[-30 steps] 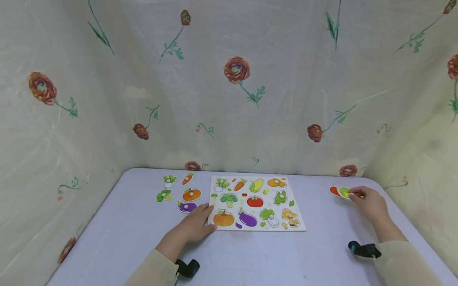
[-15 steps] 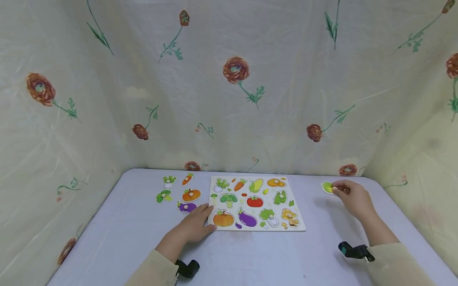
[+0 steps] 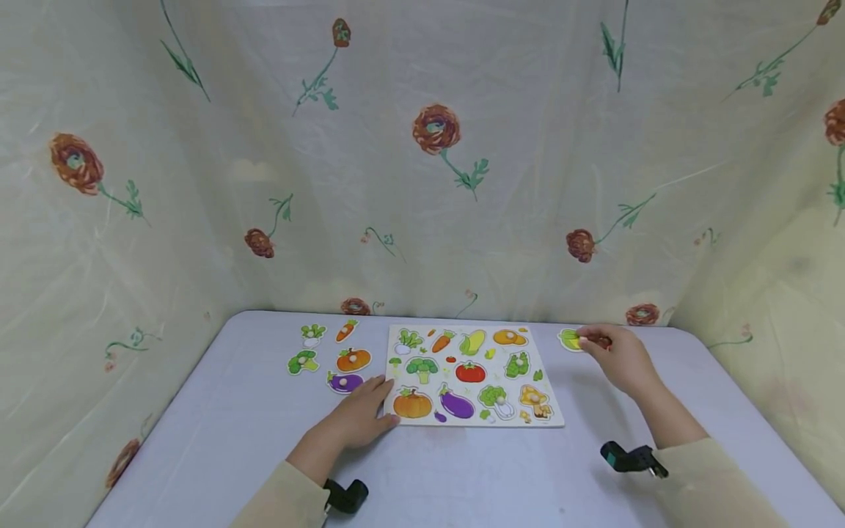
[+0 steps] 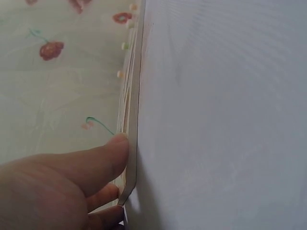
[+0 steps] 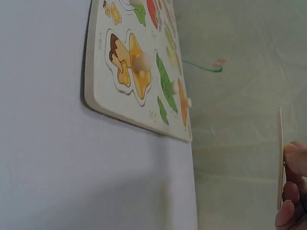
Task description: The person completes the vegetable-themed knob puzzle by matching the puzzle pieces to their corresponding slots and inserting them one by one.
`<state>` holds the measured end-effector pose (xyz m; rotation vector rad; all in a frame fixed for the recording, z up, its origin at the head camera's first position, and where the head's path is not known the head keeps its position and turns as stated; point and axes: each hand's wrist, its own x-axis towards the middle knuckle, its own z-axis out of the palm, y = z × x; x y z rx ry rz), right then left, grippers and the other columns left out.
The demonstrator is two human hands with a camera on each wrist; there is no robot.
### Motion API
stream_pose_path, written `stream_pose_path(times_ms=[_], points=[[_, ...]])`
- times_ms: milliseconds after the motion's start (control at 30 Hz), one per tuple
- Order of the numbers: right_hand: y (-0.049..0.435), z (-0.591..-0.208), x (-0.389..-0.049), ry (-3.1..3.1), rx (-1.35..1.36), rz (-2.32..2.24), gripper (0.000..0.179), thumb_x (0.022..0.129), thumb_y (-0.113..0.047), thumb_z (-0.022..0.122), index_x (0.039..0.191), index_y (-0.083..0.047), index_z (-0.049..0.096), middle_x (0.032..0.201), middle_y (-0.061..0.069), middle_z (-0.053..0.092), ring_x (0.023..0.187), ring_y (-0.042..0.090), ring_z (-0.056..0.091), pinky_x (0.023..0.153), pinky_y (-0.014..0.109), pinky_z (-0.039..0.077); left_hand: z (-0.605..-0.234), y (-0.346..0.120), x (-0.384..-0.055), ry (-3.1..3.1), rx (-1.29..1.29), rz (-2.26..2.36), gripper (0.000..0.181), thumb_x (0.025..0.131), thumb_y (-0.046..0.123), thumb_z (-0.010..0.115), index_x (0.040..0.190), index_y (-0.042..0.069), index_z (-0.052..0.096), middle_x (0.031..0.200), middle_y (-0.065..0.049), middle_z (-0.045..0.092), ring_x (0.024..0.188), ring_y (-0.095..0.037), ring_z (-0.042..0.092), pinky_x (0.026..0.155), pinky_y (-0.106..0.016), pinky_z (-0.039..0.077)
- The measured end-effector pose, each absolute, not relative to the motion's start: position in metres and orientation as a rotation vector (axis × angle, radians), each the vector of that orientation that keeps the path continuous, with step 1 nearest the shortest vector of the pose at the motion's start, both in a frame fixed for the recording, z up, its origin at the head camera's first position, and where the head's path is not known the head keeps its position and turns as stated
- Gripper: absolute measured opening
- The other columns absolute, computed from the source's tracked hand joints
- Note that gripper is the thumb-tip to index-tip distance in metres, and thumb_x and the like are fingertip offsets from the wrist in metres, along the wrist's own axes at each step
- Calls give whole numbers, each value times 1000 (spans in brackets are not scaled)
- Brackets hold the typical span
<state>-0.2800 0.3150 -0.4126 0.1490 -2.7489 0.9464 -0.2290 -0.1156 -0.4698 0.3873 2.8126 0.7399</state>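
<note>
- A pale tabletop (image 3: 488, 477), rounded at its far corners, is enclosed at the back and sides by hanging cream sheeting (image 3: 350, 169), printed with reddish-brown flowers (image 3: 436, 129) on green stems.
- The left hand (image 3: 359, 414) and the right hand (image 3: 617, 359) are set well apart, on either side of a white picture board (image 3: 496, 372) placed towards the tabletop's far edge.
- The board's near-left corner is touched by the left hand, its fingers loosely extended.
- A yellow-green piece (image 3: 568, 339) is pinched by the right hand above the tabletop, near the board's far-right corner; a reddish patch (image 3: 601, 342) is glimpsed at the fingers, too covered to be identified.
- A soft shadow (image 3: 597, 396) is cast beneath.
- Left of the board, a radish piece (image 3: 313, 335), carrot piece (image 3: 346, 330), broccoli piece (image 3: 304, 361), pumpkin piece (image 3: 353, 359) and eggplant piece (image 3: 345, 382) are laid flat.
- Beige sleeves (image 3: 716, 484) are worn, and a black device (image 3: 346, 496) is seen at each wrist.
</note>
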Motion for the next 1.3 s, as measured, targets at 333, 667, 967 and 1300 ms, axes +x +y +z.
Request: stream_pose_path(times_ms=[333, 667, 967, 1300], points=[[274, -411, -293, -2779, 218, 994, 25, 99, -12, 64, 120, 0, 67, 104, 16, 64, 91, 28, 53, 71, 31, 48, -466, -115, -226, 2816, 389, 736, 69, 96, 36, 67, 153, 7, 41, 160, -16, 32, 149, -35, 26, 117, -56, 29], [231, -415, -310, -2843, 288, 1070, 22, 99, -10, 64, 118, -1, 69, 101, 12, 64, 91, 26, 52, 74, 34, 47, -467, -115, -228, 2815, 372, 726, 69, 96, 37, 66, 154, 9, 40, 161, -15, 31, 149, -35, 26, 117, -55, 28], [203, -425, -325, -2919, 346, 1135, 18, 97, -11, 67, 114, -7, 72, 102, 9, 65, 93, 26, 54, 80, 32, 51, -468, -115, -229, 2813, 382, 722, 70, 96, 37, 66, 154, 9, 39, 161, -15, 30, 149, -34, 25, 117, -55, 28], [192, -441, -346, -2962, 462, 1096, 16, 98, -9, 65, 112, -8, 73, 108, 8, 68, 96, 26, 57, 91, 41, 53, -465, -114, -226, 2811, 387, 744, 68, 97, 35, 66, 153, 6, 41, 160, -16, 32, 149, -35, 26, 118, -54, 27]])
